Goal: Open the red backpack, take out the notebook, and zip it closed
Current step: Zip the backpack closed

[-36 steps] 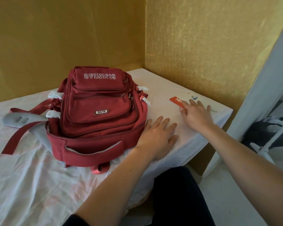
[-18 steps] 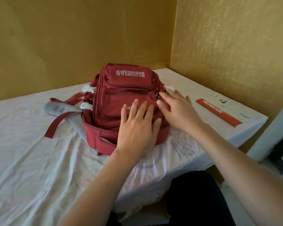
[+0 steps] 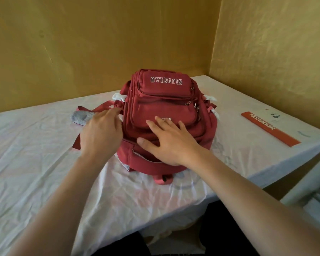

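Observation:
The red backpack (image 3: 163,108) lies flat on the white sheet, its front pockets up and white lettering at the far end. My right hand (image 3: 166,141) rests palm down on its near front pocket, fingers spread. At the pack's left side my left hand (image 3: 102,133) touches the edge, fingertips near the side seam; whether they pinch a zipper pull I cannot tell. The notebook (image 3: 272,126), white with an orange strip marked "Notebook", lies on the sheet at the right, apart from the pack.
The white sheet (image 3: 35,163) covers a table set in a corner of yellow walls (image 3: 100,43). A grey padded strap (image 3: 79,117) and red webbing trail left of the pack. The table's edge drops off at the right and front.
My right hand left the notebook and came to rest on the pack's front. My left hand shifted from the table to the pack's front, then to its left side. The view swung right to left.

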Demonstrator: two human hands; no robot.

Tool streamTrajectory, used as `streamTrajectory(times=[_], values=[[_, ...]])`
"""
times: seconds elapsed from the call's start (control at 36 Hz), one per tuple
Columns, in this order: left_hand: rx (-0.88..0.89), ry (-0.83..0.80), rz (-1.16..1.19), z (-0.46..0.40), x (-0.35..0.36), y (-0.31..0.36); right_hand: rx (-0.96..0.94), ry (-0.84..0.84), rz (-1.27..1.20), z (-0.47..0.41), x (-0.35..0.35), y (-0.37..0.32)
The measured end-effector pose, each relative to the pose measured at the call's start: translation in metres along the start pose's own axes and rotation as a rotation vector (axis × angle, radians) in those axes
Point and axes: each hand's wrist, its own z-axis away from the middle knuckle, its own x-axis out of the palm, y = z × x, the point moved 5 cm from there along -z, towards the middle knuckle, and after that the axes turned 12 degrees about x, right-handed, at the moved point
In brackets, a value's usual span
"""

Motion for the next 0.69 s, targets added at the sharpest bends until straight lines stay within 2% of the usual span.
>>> streamTrajectory(times=[0.28,0.42,0.56,0.69], values=[[-0.192,-0.173,-0.018,0.004,0.058,-0.065,-0.008,0.010,0.050,0.003,0.025,0.004],[-0.227,-0.146,0.049,-0.001,0.068,-0.073,-0.009,0.020,0.069,0.005,0.027,0.003],[-0.344,-0.236,0.231,-0.007,0.078,-0.079,-0.011,0.024,0.065,0.006,0.026,0.004],[-0.364,-0.252,0.286,-0.009,0.077,-0.080,-0.007,0.031,0.062,0.008,0.026,0.004]])
